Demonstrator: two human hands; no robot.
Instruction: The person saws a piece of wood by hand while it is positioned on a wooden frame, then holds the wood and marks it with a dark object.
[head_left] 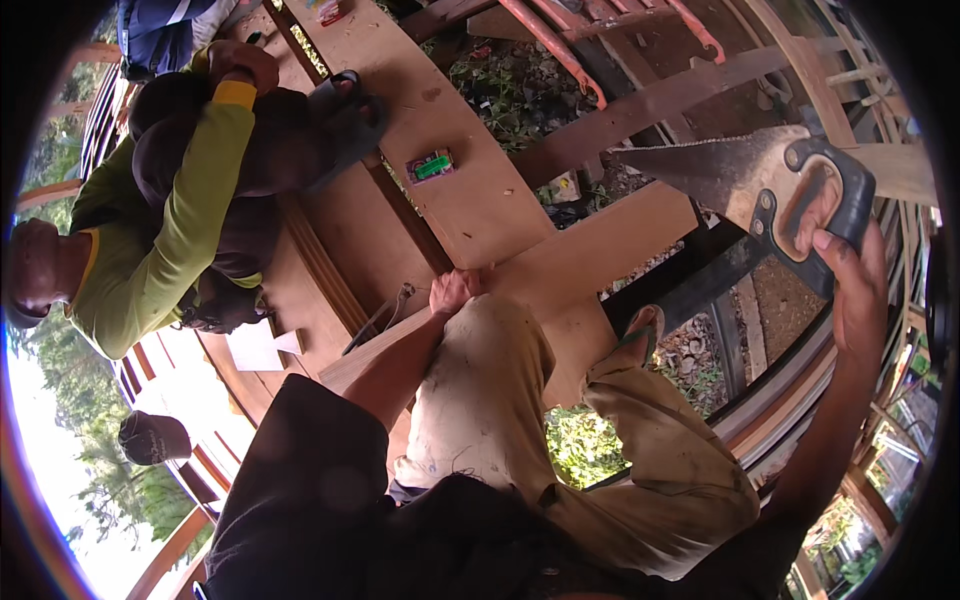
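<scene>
My right hand [855,275] is raised on the right, its fingers wrapped round the black handle of a handsaw [735,178]. The saw's worn metal blade points left, over the far end of a wooden board [620,238]. Whether the teeth touch wood I cannot tell. That board runs slantwise in front of me, under my bent leg in tan trousers [480,370]. Beside my knee, my left hand [455,292] is closed over the board's edge, its fingertips partly hidden.
Wide planks [450,130] lie ahead, with a small pack and a green item [432,166] on one. A person in an olive sleeve [205,190] sits at left, hands together. Gaps between beams show leafy ground [520,85]. Orange metal bars [560,50] stand at the far right.
</scene>
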